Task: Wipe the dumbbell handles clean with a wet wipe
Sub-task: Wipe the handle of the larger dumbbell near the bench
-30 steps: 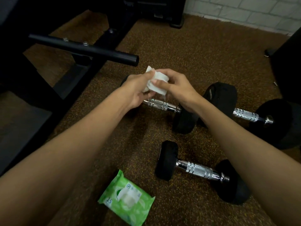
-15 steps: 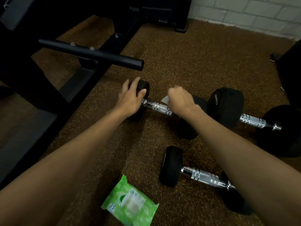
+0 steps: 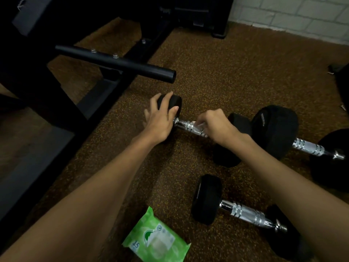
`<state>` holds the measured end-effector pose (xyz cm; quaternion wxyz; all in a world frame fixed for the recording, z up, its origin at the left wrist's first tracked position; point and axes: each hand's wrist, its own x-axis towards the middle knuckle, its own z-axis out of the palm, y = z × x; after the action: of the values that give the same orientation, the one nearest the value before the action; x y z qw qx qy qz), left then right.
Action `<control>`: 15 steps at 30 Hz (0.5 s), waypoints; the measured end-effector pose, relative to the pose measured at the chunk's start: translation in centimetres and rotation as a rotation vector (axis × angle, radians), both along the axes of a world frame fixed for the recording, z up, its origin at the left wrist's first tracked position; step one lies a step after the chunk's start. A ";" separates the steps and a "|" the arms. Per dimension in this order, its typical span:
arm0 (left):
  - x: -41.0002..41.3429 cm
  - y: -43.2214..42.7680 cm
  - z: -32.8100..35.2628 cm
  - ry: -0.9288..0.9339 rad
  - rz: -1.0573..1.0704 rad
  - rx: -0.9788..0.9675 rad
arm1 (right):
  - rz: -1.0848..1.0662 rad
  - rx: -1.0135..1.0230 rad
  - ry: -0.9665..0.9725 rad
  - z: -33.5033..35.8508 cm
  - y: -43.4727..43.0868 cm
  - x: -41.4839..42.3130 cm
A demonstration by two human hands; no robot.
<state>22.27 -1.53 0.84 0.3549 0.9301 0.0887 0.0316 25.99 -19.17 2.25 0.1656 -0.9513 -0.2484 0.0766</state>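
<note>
Three black dumbbells with chrome handles lie on the brown speckled floor. My left hand (image 3: 160, 118) grips the left head (image 3: 174, 103) of the far dumbbell. My right hand (image 3: 217, 125) is curled round that dumbbell's chrome handle (image 3: 186, 125), with a white wet wipe (image 3: 199, 125) peeking out under the fingers. A second dumbbell (image 3: 243, 212) lies nearer to me. The largest dumbbell (image 3: 307, 146) lies at the right, beside my right forearm.
A green pack of wet wipes (image 3: 156, 241) lies on the floor at the bottom centre. A black bench frame with a round bar (image 3: 117, 63) stands at the left. A white brick wall (image 3: 294, 14) runs along the back right.
Both hands held the wipe above the dumbbell a second ago. My left hand has dropped onto the dumbbell's left head. My right hand has brought the wipe down onto the handle and slid left along it.
</note>
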 end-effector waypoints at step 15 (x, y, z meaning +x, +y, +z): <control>0.4 0.1 -0.3 -0.014 0.013 0.006 | -0.243 0.078 0.116 0.3 1.0 2.4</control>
<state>22.71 -1.47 0.58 0.3524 0.9304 0.0923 0.0405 28.43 -18.14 2.51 0.2244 -0.9613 -0.1241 0.1011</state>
